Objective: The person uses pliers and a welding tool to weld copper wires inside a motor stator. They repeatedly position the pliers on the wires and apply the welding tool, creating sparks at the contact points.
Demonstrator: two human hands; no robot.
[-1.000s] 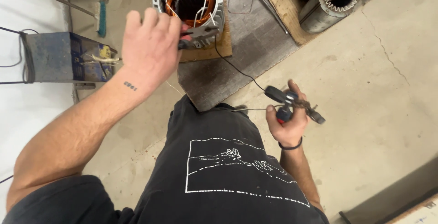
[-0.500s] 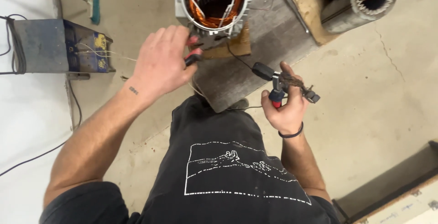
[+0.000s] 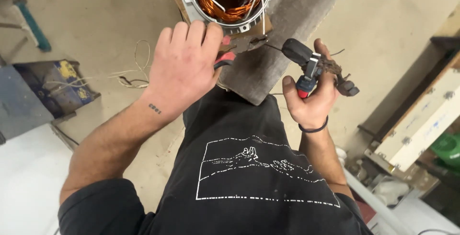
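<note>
Right now my left hand (image 3: 184, 69) is closed around a pair of red-handled pliers (image 3: 235, 50). Their dark metal tip points at the bottom rim of the motor shell (image 3: 191, 2), just beside it. I cannot tell if the tip is biting on a wire or only close to one.

My right hand (image 3: 311, 93) is curled tight around a soldering gun (image 3: 306, 67), a black tool with a red bit low on its grip. Its front end looks brown and crusty. A thin black cord runs off from it toward the wooden block (image 3: 268, 65).

I think I am at the step of working on the wire ends at the mouth of the motor. The next move needs a steady, small grip with the pliers, so I catch one wire and not its neighbours. The hot tool needs to stay away from my fingers and my shirt.

The shell is grey metal, round like a ring, with little ribs on the edge. Inside sit shiny orange copper windings (image 3: 225, 5), packed in smooth loops, with a few white wires across them. The block under it is rough, grey old wood. The floor (image 3: 105, 19) is dusty concrete. A blue metal box (image 3: 43, 84) with chipped paint sits to my left, with thin loose wire (image 3: 129, 74) curling near it.
</note>
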